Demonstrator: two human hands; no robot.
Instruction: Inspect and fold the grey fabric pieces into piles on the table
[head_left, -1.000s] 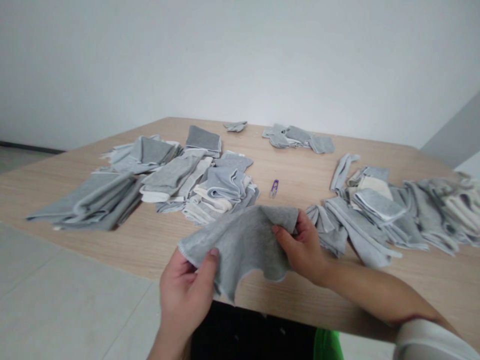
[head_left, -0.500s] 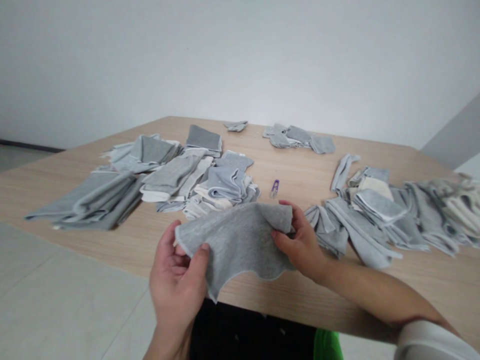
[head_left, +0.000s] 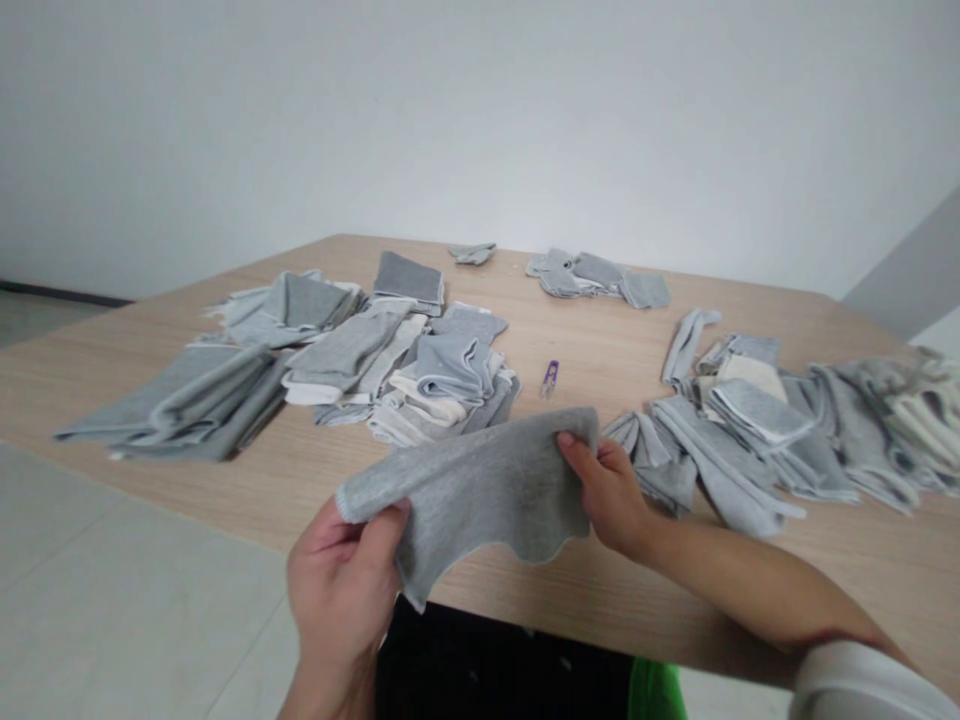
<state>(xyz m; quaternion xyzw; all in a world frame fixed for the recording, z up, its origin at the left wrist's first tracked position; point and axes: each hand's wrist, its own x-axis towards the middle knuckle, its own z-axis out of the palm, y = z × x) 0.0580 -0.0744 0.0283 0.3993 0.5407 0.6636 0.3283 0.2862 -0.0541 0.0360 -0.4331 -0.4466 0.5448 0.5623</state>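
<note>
I hold a grey cloth stretched between both hands just above the near edge of the wooden table. My left hand pinches its left corner, off the table's edge. My right hand grips the right corner, thumb on top. The cloth's lower edge hangs down in a wavy line.
Folded grey and white cloths lie in piles at the left and middle. A loose heap of cloths spreads at the right. Small purple snips lie in the middle. More cloths sit at the far edge.
My hands have pulled apart, so the cloth is now stretched flatter and wider. My left hand has moved down and to the left.
</note>
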